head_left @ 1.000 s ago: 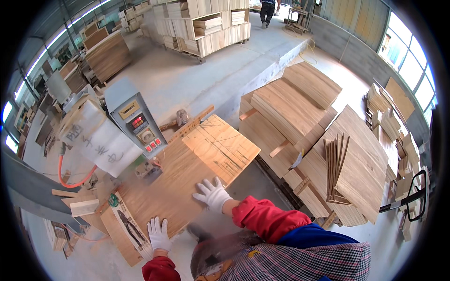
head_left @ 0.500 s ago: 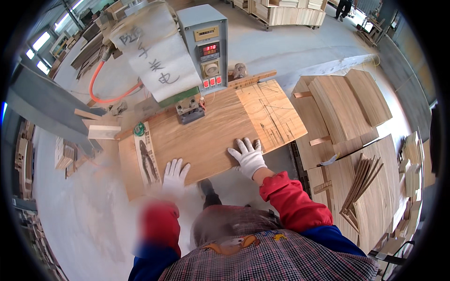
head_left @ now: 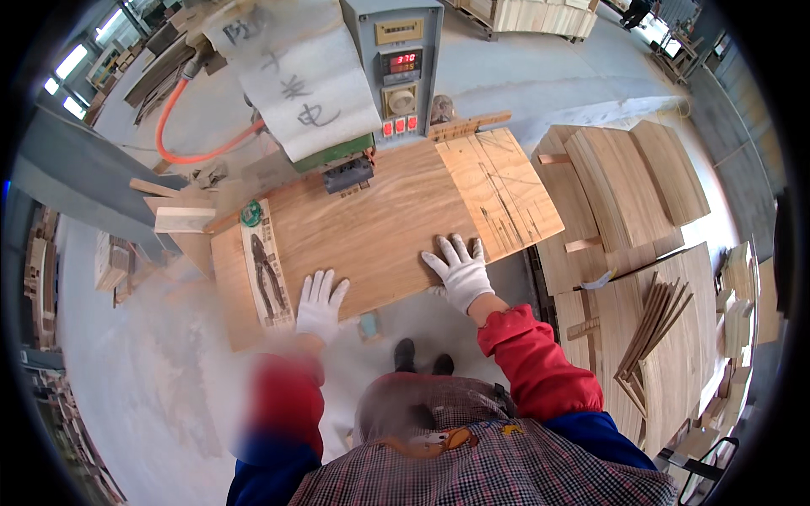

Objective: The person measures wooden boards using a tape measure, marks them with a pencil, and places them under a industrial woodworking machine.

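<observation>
Open room over the board [head_left: 384, 226], black block [head_left: 348, 177] beyond, pliers [head_left: 260, 260] left

Head camera: left one of a side-by-side pair, up on the wearer's head, peering steeply down past the checked apron [head_left: 506, 460].
Facing: out ahead of the wearer, across the board [head_left: 371, 219] to the control box [head_left: 396, 49], with workshop floor [head_left: 506, 72] beyond it.
Nearest: apron and red sleeves [head_left: 553, 371], close in along the bottom.
Mid-distance: left fingers [head_left: 316, 287] and right fingers [head_left: 461, 252], spread on the board near the middle.
Lens: wide fisheye, dark-cornered, catching the grey post [head_left: 93, 185] at left and stacked panels [head_left: 612, 190] at right.
</observation>
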A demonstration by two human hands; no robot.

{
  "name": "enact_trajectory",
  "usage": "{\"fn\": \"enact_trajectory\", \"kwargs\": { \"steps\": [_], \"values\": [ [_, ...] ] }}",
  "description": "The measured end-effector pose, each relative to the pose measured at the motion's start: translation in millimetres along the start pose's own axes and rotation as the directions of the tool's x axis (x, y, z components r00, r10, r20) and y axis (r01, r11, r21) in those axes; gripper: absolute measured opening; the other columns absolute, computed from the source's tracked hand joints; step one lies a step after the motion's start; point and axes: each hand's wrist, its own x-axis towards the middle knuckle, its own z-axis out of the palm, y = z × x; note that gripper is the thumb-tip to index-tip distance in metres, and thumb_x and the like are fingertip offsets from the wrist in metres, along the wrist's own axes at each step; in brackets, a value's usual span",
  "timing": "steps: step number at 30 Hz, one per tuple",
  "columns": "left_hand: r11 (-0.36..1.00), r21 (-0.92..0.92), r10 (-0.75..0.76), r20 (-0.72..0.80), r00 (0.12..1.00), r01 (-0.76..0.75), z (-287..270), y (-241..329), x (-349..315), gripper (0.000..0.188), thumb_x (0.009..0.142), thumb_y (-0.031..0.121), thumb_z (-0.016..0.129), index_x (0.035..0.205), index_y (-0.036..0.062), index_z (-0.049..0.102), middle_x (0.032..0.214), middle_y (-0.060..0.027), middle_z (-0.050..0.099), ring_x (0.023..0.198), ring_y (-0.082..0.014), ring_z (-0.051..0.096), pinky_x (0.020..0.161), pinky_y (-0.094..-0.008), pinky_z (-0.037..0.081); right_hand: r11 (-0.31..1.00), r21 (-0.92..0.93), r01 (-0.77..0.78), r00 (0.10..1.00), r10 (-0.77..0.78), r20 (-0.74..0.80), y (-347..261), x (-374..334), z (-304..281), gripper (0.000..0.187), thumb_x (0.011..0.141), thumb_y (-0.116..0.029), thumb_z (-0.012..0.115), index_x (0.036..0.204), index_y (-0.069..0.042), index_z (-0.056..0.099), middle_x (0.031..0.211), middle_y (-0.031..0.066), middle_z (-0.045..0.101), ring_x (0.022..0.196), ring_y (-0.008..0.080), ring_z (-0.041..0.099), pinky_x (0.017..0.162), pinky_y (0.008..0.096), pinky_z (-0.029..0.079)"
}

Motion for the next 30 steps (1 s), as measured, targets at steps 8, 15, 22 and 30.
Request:
{"fn": "enact_trajectory", "kwargs": {
  "steps": [8, 15, 22, 30],
  "values": [
    [0.993, -0.08, 0.088, 0.051, 0.995, -0.084, 6.7, 72.1, 50.5, 0.084, 0.073, 0.059, 0.063, 0.141, 0.0153, 0.039, 0.148, -0.0185, 0.028, 0.137, -0.0375, 0.023, 0.114, -0.0503, 0.012, 0.988, 0.018, -0.155, 0.988, 0.155, 0.0, 66.2, -60.9, 12.0, 0.076, 0.079, -0.054, 0.061, 0.143, -0.024, 0.033, 0.15, 0.0106, 0.026, 0.14, 0.0332, 0.02, 0.11, 0.0595, 0.014],
    [0.94, -0.157, 0.308, 0.006, 0.951, -0.303, 4.5, 133.1, 89.5, 0.079, 0.066, 0.026, 0.074, 0.137, 0.016, 0.041, 0.145, -0.0182, 0.032, 0.135, -0.0379, 0.026, 0.113, -0.0517, 0.016, 0.374, 0.78, -0.501, 0.314, 0.919, -0.239, 90.6, -159.9, 82.2, 0.065, 0.085, -0.042, 0.063, 0.138, -0.012, 0.039, 0.139, 0.0162, 0.041, 0.129, 0.0347, 0.039, 0.104, 0.0533, 0.031],
    [0.936, -0.103, 0.339, 0.0, 0.941, -0.337, 8.9, 140.6, 84.6, 0.066, 0.069, 0.019, 0.066, 0.13, 0.0088, 0.045, 0.141, -0.0223, 0.036, 0.133, -0.0416, 0.029, 0.112, -0.0557, 0.016, -0.885, 0.289, 0.364, 0.824, 0.451, 0.344, 40.0, -106.6, 135.7, 0.039, 0.091, -0.045, 0.057, 0.116, -0.015, 0.057, 0.097, 0.0066, 0.064, 0.086, 0.0235, 0.06, 0.074, 0.0364, 0.049],
    [0.898, -0.112, 0.413, -0.121, 0.903, -0.426, -4.0, 199.5, 82.2, 0.076, 0.061, 0.013, 0.07, 0.132, 0.0084, 0.043, 0.142, -0.0219, 0.035, 0.133, -0.0423, 0.029, 0.112, -0.0549, 0.017, -0.611, 0.702, 0.366, 0.486, 0.769, 0.416, 63.2, -155.4, 24.2, 0.03, 0.088, -0.031, 0.064, 0.104, -0.005, 0.061, 0.091, 0.0026, 0.065, 0.07, 0.013, 0.06, 0.056, 0.0261, 0.047]
  ]
}}
